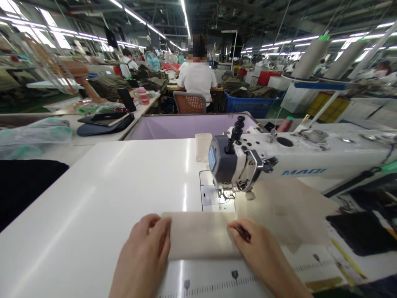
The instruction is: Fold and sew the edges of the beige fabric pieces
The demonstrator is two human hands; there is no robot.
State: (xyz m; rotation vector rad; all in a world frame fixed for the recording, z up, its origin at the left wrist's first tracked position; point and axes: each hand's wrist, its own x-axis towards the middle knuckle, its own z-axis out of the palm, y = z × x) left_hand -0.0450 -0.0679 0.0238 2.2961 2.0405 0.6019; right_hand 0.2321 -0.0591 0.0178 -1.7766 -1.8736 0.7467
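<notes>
A beige folded fabric piece [200, 234] lies flat on the white sewing table [108, 198], just in front of the needle of a white and grey sewing machine [242, 161]. My left hand [144, 256] presses its left edge with fingers curled on the cloth. At the right edge rests my right hand [260, 252], pinching a small dark tool [243, 233] between its fingers while touching the cloth. A larger beige fabric sheet [285, 211] spreads under the machine arm to the right.
A small beige cloth stack [203, 147] stands behind the machine head. A purple-lined bin [182, 126] sits beyond the table. Black fabric [21, 186] lies at left. A person in a white shirt [197, 78] sits ahead. A ruler scale [235, 279] marks the near edge.
</notes>
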